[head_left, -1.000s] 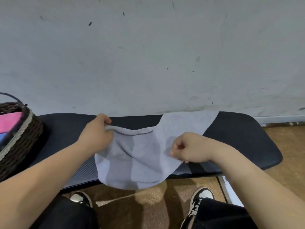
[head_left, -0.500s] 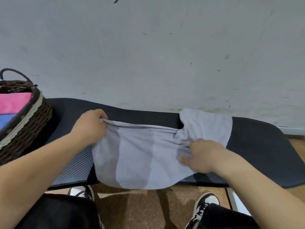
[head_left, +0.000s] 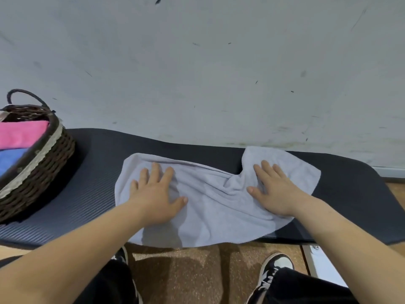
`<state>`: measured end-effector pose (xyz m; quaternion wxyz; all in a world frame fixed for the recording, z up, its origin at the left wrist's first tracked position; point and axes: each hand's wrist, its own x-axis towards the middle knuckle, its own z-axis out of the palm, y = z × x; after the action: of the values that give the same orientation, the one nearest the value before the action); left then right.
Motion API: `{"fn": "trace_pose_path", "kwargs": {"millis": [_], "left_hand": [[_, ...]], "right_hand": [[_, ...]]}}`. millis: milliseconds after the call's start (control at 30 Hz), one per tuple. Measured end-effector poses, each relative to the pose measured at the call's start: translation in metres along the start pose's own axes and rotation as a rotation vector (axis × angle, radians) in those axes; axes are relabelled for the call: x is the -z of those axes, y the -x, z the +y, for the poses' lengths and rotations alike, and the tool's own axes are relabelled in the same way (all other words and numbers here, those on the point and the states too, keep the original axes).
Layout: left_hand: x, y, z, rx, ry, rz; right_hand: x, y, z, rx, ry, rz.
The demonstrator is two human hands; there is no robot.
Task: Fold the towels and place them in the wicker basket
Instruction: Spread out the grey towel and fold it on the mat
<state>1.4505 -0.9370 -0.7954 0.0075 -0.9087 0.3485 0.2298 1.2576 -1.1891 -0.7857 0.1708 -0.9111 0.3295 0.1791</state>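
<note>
A light grey towel (head_left: 210,207) lies spread and wrinkled on the dark mat (head_left: 92,185), its near edge hanging over the front. My left hand (head_left: 156,195) presses flat on the towel's left part, fingers straight. My right hand (head_left: 274,189) presses flat on its right part, by a bunched fold in the middle. The wicker basket (head_left: 43,163) stands at the far left of the mat, holding a folded pink towel (head_left: 22,133) and a blue towel (head_left: 11,159).
A grey wall (head_left: 219,73) rises directly behind the mat. Below the mat's front edge are a brown floor (head_left: 186,273), my two shoes and dark trouser legs. A white object (head_left: 324,266) lies on the floor at the right.
Both hands let go of the towel's edges and now lie flat on it. The towel went from held up to lying on the mat. The view shifted, showing more of the basket.
</note>
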Motion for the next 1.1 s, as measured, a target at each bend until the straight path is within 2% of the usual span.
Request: {"fn": "trace_pose_path", "kwargs": {"millis": [100, 233, 300, 400, 467, 700, 767, 900, 967, 1033, 1100], "left_hand": [[0.002, -0.009, -0.014, -0.046, -0.027, -0.029], [0.011, -0.02, -0.036, -0.157, -0.041, -0.021], [0.015, -0.023, -0.045, -0.203, -0.06, 0.014], [0.016, -0.022, -0.051, -0.211, -0.087, 0.034], [0.014, -0.02, -0.051, -0.175, -0.064, 0.007], [0.02, -0.024, -0.063, -0.117, 0.027, -0.045], [0.019, -0.025, -0.069, -0.136, 0.038, -0.05], [0.024, -0.021, -0.077, -0.2, 0.01, -0.063], [0.026, -0.018, -0.081, -0.23, 0.068, -0.055], [0.031, -0.019, -0.087, -0.261, 0.205, 0.032], [0.038, -0.025, -0.096, -0.238, 0.307, 0.228]], "right_hand": [[-0.006, 0.007, -0.006, -0.224, 0.076, -0.052], [0.004, 0.017, -0.021, -0.377, 0.079, -0.065], [0.016, 0.019, -0.028, -0.333, 0.136, 0.007], [0.026, 0.015, -0.044, -0.016, 0.052, 0.222], [0.026, 0.007, -0.062, 0.125, -0.059, 0.287], [0.023, -0.04, -0.09, 0.03, -0.015, 0.198], [0.026, -0.051, -0.097, -0.001, -0.044, 0.247], [0.034, -0.068, -0.115, -0.125, -0.126, 0.462], [0.029, -0.075, -0.124, -0.132, -0.162, 0.482], [0.02, -0.076, -0.134, -0.109, -0.14, 0.441], [0.01, -0.072, -0.146, -0.043, -0.089, 0.439]]}}
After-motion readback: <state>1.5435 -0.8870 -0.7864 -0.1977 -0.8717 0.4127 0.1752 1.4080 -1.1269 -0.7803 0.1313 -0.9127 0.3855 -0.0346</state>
